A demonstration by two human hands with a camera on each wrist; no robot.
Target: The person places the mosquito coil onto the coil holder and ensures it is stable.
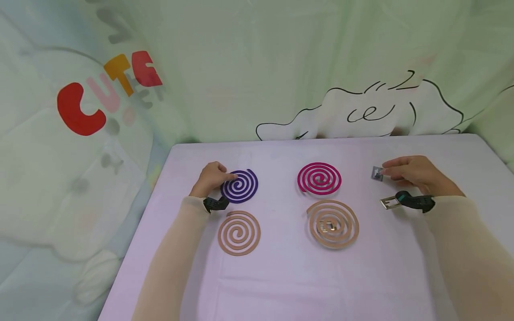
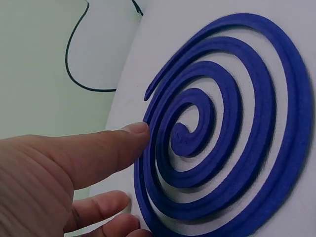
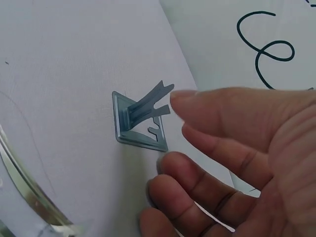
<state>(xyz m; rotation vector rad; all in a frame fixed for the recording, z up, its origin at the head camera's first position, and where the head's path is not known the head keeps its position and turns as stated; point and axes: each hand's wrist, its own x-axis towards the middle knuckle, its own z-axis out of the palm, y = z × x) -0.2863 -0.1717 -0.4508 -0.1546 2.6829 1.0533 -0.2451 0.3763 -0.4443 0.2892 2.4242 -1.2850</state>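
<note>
A blue-purple mosquito coil [image 1: 242,196] lies on the table at my left hand [image 1: 209,179]. In the left wrist view the thumb reaches straight to the outer ring of the coil [image 2: 264,123], and other fingers bend loosely beside its edge. Whether the thumb touches is unclear, and the index finger is hidden. At the right, my right hand [image 1: 417,173] is beside a small silver metal coil stand [image 1: 376,174]. Seen from the right wrist, the stand's [image 3: 133,116] forked prong rises close to the thumb tip, while the fingers curve loosely with nothing between them.
A magenta coil [image 1: 319,164] and a tan coil [image 1: 353,223] sit raised on metal stands, right of centre. Another tan coil [image 1: 239,253] lies flat at the left front. A gold-coloured metal stand [image 1: 388,203] lies below the right wrist. Patterned curtains hang behind the table [image 1: 281,276].
</note>
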